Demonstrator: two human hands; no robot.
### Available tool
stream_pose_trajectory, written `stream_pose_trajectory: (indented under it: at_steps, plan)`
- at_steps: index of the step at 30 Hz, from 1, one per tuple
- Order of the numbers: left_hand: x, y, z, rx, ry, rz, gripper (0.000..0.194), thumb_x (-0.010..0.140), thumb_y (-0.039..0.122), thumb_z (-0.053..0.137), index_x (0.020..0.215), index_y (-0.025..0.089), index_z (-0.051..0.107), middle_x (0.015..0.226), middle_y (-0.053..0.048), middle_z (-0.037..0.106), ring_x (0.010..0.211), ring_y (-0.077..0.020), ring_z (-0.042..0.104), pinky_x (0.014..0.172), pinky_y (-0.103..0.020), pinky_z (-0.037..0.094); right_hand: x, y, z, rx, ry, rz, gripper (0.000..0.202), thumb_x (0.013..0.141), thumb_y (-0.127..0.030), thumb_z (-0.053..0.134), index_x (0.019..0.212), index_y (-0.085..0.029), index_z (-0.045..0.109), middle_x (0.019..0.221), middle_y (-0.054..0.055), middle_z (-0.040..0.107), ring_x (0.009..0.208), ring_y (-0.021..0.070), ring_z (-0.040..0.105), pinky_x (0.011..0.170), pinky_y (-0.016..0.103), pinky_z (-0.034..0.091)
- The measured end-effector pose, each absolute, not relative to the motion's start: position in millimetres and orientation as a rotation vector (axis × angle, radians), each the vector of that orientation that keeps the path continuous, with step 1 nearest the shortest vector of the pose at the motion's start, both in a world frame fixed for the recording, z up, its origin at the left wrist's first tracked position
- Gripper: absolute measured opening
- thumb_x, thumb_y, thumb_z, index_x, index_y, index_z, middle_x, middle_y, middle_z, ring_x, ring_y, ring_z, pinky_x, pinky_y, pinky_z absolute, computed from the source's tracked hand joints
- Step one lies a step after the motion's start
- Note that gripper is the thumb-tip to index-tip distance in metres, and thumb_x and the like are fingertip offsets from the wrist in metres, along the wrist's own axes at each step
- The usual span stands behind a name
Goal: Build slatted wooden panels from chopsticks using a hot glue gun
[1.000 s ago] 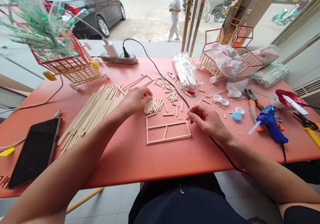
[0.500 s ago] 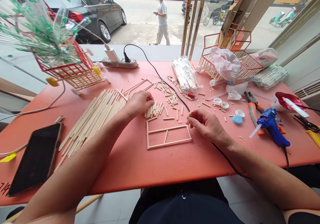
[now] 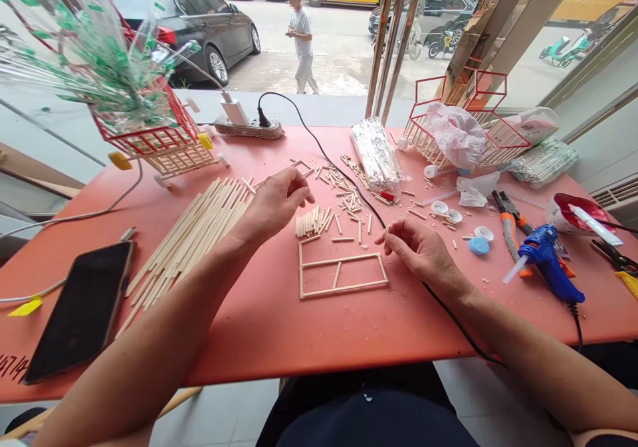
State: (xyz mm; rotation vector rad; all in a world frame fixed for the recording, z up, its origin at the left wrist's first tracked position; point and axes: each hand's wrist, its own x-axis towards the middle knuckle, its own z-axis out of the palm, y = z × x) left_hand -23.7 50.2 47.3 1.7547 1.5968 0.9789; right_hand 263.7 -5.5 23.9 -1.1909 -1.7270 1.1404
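- Near the middle of the salmon-red table (image 3: 259,327), a flat rectangular frame of thin pale wooden sticks (image 3: 343,275) lies with one crossbar and a short upright inside it.
- Left hand (image 3: 274,202) hovers just above the table, fingers loosely curled and gripping nothing, beside a small heap of short cut stick pieces (image 3: 313,222).
- Right hand (image 3: 421,251) rests at the frame's right end, thumb and forefinger pinched together; whether a sliver sits between them is too small to tell.
- Toward the left edge, a fan of long smooth wooden sticks (image 3: 192,234) lies beside a glossy black phone (image 3: 82,311).
- Toward the right edge lies a blue plastic glue gun (image 3: 548,264), next to orange-handled pliers (image 3: 508,218).
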Motion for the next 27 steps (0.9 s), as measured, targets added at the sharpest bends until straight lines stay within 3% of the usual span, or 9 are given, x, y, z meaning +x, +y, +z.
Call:
stream_pose_trajectory:
  at_steps: [5,9,16,21,27]
  plan:
    - [-8.6,31.2,64.1,1.467,1.251,1.168,0.005,0.077,0.016,0.072,0.08,0.019,0.071,0.07,-0.002,0.072,0.06,-0.0129,0.058,0.061,-0.029,0.047,263.4,-0.9,25.8,-1.138,-1.679,1.236,0.028,0.097,-0.046,0.071,0.091,-0.02,0.061,0.088,0.005,0.075,0.07,0.0144,0.066,0.071,0.03,0.055]
    - [-4.5,16.3,68.4,1.322,1.135,1.196,0.012,0.076,0.023,0.08,0.086,0.017,0.081,0.071,-0.005,0.075,0.063,-0.0145,0.063,0.062,-0.03,0.051,263.3,1.9,27.6,-1.119,-1.638,1.297,0.03,0.095,-0.048,0.074,0.091,-0.021,0.061,0.086,0.003,0.073,0.07,0.0141,0.065,0.071,0.03,0.054]
    - [-10.5,14.1,51.1,0.991,1.135,1.192,0.027,0.057,0.026,0.096,0.077,0.017,0.082,0.072,-0.005,0.078,0.058,-0.0113,0.063,0.057,-0.025,0.051,261.7,0.1,27.8,-1.147,-1.597,1.359,0.032,0.092,-0.049,0.076,0.091,-0.021,0.061,0.082,0.001,0.07,0.071,0.0144,0.066,0.07,0.03,0.053]
    - [-11.5,17.6,44.8,1.051,1.182,1.197,0.024,0.061,0.03,0.094,0.072,0.016,0.077,0.069,-0.004,0.075,0.056,-0.0107,0.061,0.056,-0.025,0.051,261.6,-2.5,29.8,-1.15,-1.632,1.35,0.028,0.094,-0.045,0.074,0.091,-0.021,0.059,0.082,0.001,0.07,0.072,0.0146,0.067,0.071,0.03,0.053]
    - [-18.1,20.0,44.9,1.22,1.277,1.258,0.028,0.075,0.034,0.085,0.066,0.019,0.063,0.058,0.002,0.059,0.049,-0.0089,0.047,0.047,-0.024,0.04,263.0,-3.9,30.5,-1.174,-1.646,1.328,0.029,0.094,-0.046,0.074,0.091,-0.021,0.059,0.083,0.001,0.069,0.071,0.0149,0.067,0.071,0.031,0.054]
